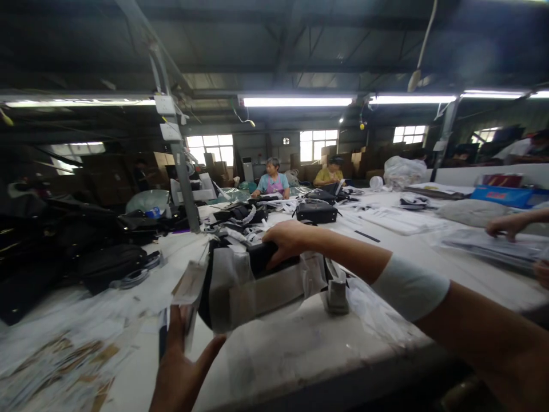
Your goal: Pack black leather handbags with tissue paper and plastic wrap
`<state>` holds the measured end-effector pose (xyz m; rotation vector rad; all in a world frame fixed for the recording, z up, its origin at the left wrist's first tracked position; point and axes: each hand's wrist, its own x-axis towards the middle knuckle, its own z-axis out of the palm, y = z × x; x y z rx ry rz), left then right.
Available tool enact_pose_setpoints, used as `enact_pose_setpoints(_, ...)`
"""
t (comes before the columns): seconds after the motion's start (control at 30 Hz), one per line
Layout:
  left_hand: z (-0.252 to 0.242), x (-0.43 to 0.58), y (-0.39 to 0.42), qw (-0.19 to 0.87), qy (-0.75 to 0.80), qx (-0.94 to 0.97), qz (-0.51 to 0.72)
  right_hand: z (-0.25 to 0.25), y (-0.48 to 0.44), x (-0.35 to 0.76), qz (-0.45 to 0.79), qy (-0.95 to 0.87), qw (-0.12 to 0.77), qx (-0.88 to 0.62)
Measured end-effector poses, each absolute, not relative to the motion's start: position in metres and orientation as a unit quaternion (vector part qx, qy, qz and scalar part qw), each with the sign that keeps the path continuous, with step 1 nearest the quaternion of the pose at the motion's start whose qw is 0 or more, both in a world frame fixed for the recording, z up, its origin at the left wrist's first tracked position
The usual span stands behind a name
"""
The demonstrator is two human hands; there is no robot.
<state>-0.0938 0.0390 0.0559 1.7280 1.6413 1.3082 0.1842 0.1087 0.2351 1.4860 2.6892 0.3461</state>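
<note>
A dark bag (208,292) wrapped in whitish paper (266,294) lies at the front of the white table (274,355). My right hand (285,240) reaches across and is closed on the bag's black upper edge. At the bag's lower left, my left hand (186,355) has its thumb and fingers spread, the fingertips beside a strip of pale packing (191,283). Part of those fingers is hidden behind the strip.
Black bags (317,212) and loose white wrapping lie farther back. More black bags (111,263) are heaped at the left, behind a metal post (184,183). Another person's hands (508,225) touch plastic-wrapped sheets at the right. Two people sit across the table.
</note>
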Motion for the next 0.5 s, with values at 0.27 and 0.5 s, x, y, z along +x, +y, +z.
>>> enact_pose_setpoints(0.27, 0.128, -0.012, 0.072, 0.448, 0.399, 0.596, 0.533, 0.294, 0.057, 0.255, 0.071, 0.815, -0.016, 0.576)
enact_pose_setpoints(0.5, 0.123, 0.066, 0.084, 0.541, 0.310, 0.618, 0.479, 0.300, 0.007, 0.357, 0.067, 0.694, -0.018, 0.716)
